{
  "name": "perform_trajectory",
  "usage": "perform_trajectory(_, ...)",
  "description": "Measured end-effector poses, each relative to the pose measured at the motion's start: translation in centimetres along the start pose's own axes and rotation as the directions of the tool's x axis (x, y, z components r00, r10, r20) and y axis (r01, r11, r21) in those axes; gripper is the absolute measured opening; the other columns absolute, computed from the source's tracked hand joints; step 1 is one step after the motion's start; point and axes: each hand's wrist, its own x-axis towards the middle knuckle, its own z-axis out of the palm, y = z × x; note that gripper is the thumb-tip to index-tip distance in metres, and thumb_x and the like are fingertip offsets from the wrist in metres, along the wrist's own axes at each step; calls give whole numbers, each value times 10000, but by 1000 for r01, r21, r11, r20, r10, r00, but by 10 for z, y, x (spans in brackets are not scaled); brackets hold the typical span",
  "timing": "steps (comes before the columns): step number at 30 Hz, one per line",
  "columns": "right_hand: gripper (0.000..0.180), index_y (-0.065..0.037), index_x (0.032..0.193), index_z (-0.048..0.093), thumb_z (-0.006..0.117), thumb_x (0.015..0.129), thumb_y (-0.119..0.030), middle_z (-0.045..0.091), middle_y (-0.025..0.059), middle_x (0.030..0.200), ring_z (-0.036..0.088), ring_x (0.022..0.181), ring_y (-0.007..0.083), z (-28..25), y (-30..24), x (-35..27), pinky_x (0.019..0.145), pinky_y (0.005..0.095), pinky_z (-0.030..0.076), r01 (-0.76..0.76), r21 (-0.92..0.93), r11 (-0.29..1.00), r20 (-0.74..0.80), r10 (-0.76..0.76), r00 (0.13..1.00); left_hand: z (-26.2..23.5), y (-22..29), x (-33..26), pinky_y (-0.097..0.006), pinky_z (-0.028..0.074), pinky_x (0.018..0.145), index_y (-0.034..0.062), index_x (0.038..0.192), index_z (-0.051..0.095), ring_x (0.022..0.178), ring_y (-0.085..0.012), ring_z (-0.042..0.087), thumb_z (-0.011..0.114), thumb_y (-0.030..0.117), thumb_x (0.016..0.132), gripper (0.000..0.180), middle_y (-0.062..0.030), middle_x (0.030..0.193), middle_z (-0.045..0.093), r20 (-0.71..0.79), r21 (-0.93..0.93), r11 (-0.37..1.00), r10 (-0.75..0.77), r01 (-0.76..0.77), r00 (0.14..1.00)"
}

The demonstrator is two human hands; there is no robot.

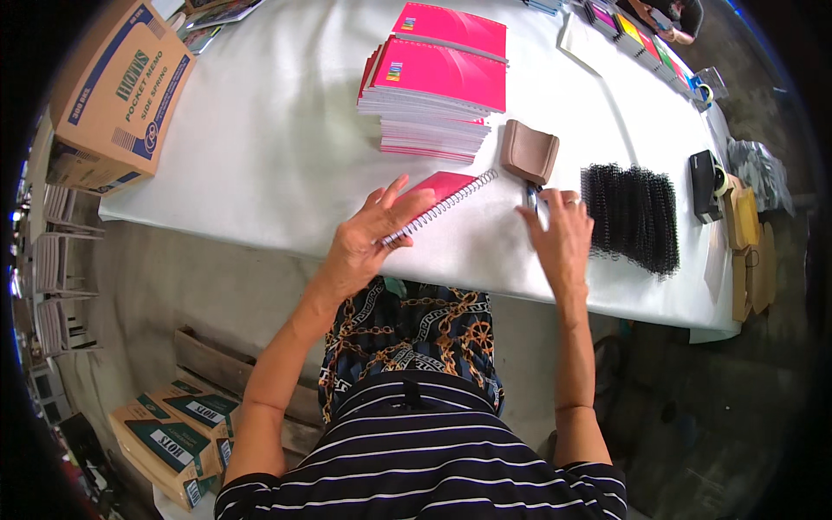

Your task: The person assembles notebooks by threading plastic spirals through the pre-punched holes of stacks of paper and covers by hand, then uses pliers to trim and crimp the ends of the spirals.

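A spiral-bound notebook (438,198) is lying before the notebook stacks (436,82); binding coils (631,218) are lying to its right.

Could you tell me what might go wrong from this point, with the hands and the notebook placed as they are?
The left hand rests on the pink spiral notebook close to the table edge, so a careless push might slide it off. The right hand sits beside the black coils and could snag or scatter them. The pink stack behind looks unevenly piled, so a nudge may shift it.
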Motion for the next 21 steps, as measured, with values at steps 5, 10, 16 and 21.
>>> perform_trajectory(5,457,-41,1272,497,644,886,-237,538,166,1183,489,1113,320,34,11,-29,911,490,379,12,-87,996,-88,-19,996,31,15,-3,-518,341,1082,153,1457,410,1357,-353,397,638,357,872,660,-37,1476,449,-34,367,930,-16,28,999)
perform_trajectory(10,474,-35,1270,523,685,837,-137,575,149,1104,541,1038,321,-12,-17,-44,923,441,403,104,294,950,4,-110,994,39,30,4,-519,341,1073,157,1466,395,1336,-337,429,563,380,926,608,-53,1469,457,-28,567,823,-42,50,999)
perform_trajectory(16,445,-94,1204,619,751,783,-159,576,77,1037,564,868,236,-36,-63,-70,742,370,451,353,462,813,-97,-350,932,43,42,9,-514,385,1042,169,1484,359,1316,-342,455,620,170,884,654,-68,1484,434,-68,557,825,-70,96,995)
perform_trajectory(21,429,-99,1194,619,743,787,-152,578,57,1038,562,861,219,-39,-64,-66,722,364,438,409,402,819,-84,-412,907,47,46,12,-509,419,999,169,1481,375,1267,-350,491,639,52,831,712,-100,1449,468,-103,557,825,-44,94,994)
